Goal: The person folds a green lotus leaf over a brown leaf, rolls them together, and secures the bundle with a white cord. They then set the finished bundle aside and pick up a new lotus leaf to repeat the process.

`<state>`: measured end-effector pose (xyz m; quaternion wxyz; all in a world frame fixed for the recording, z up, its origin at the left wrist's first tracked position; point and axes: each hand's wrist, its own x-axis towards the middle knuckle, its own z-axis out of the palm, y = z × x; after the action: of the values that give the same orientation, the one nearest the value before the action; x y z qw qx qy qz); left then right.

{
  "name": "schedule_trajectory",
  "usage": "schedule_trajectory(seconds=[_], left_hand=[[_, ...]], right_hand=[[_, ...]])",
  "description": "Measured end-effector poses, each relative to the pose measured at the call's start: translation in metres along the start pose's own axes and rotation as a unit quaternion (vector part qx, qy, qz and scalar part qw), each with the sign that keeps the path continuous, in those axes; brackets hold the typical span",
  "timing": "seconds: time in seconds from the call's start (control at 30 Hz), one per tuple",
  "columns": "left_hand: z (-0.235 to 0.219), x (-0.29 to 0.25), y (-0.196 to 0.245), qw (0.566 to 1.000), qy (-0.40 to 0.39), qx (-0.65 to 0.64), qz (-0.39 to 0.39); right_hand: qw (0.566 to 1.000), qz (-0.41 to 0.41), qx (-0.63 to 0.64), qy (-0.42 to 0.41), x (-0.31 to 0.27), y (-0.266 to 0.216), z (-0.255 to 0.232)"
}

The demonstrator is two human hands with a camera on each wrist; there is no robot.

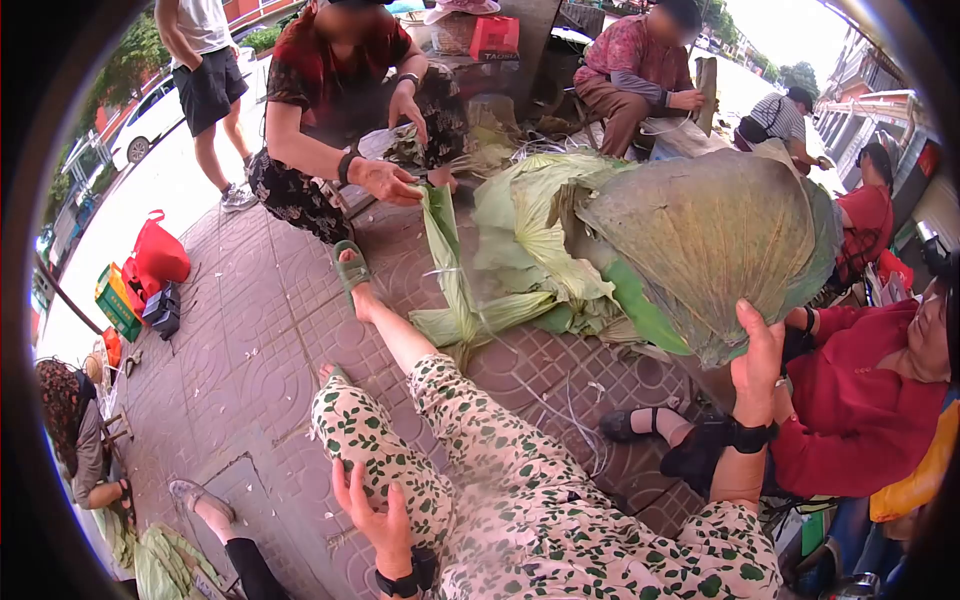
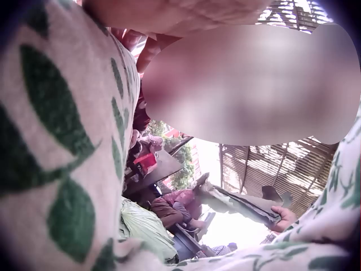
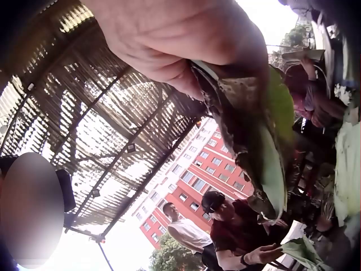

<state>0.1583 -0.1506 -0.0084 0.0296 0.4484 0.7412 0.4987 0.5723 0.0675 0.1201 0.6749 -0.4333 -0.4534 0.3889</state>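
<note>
My right hand (image 1: 757, 365) grips the near edge of a large, browned lotus leaf (image 1: 700, 230), thumb up against it. In the right wrist view, the fingers of that hand (image 3: 186, 39) pinch the folded edge of the leaf (image 3: 248, 135), whose layers hang down. The leaf is raised in front of a pile of paler green lotus leaves (image 1: 545, 235) on the paving. My left hand (image 1: 378, 520) holds nothing; its fingers are loosely bent beside my knee, over the leaf-print trousers (image 1: 510, 450).
Across from me a seated person (image 1: 335, 110) holds a narrow folded leaf bundle (image 1: 447, 250). Close on my right sits a person in red (image 1: 860, 410). White strings (image 1: 575, 415) lie on the paving. Red and green bags (image 1: 155, 255) stand at the left.
</note>
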Motion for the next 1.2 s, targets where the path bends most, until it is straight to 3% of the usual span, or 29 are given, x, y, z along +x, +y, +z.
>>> schedule_trajectory(seconds=[0.1, 0.13, 0.23, 0.3, 0.4, 0.5, 0.6, 0.77, 0.83, 0.9, 0.93, 1.0, 1.03, 1.1, 1.2], left_hand=[[-0.001, -0.003, -0.004, 0.999, 0.000, 0.029, 0.025], [-0.005, -0.006, 0.003, 0.998, -0.028, -0.017, -0.053], [-0.010, -0.013, -0.006, 0.998, -0.035, 0.043, -0.004], [-0.011, -0.015, -0.008, 0.999, -0.042, 0.034, -0.008], [-0.013, -0.016, -0.010, 0.998, -0.049, 0.017, -0.020], [-0.014, -0.014, -0.018, 0.998, -0.056, -0.002, -0.017], [-0.014, -0.012, -0.017, 0.998, -0.054, 0.005, -0.011], [-0.008, -0.013, -0.019, 0.999, -0.029, 0.007, -0.014], [-0.004, -0.013, -0.018, 1.000, -0.015, 0.016, -0.009], [-0.002, -0.013, -0.019, 0.999, -0.010, 0.004, -0.032], [0.000, -0.013, -0.019, 1.000, 0.001, 0.009, -0.022], [0.003, -0.010, -0.013, 1.000, 0.007, 0.009, -0.024], [0.005, -0.008, -0.010, 1.000, 0.011, 0.007, -0.027], [0.007, -0.007, -0.010, 0.999, 0.012, 0.022, -0.042], [0.011, -0.004, -0.012, 0.998, 0.028, 0.043, -0.048]], right_hand=[[0.996, -0.067, -0.019, 0.048, -0.001, -0.023, -0.008], [0.995, -0.076, -0.013, 0.057, -0.003, -0.031, -0.008], [0.994, -0.087, -0.011, 0.066, -0.010, -0.046, -0.018], [0.994, -0.079, 0.001, 0.074, -0.020, -0.060, -0.021], [0.993, -0.062, -0.064, 0.072, -0.021, -0.087, -0.063], [0.993, -0.067, -0.059, 0.073, -0.023, -0.124, -0.062], [0.990, -0.079, -0.079, 0.086, -0.002, -0.130, -0.065], [0.988, -0.113, -0.081, 0.073, 0.068, -0.080, -0.021], [0.977, -0.159, -0.126, 0.071, 0.101, -0.048, 0.001], [0.943, -0.266, -0.184, 0.079, 0.137, -0.010, 0.021], [0.943, -0.266, -0.182, 0.078, 0.154, 0.004, 0.027], [0.870, -0.278, -0.391, 0.110, 0.181, 0.028, 0.039], [0.871, -0.277, -0.390, 0.109, 0.192, 0.040, 0.046], [0.808, -0.290, -0.504, 0.092, 0.206, 0.062, 0.066], [0.753, -0.312, -0.577, 0.057, 0.226, 0.104, 0.091]])
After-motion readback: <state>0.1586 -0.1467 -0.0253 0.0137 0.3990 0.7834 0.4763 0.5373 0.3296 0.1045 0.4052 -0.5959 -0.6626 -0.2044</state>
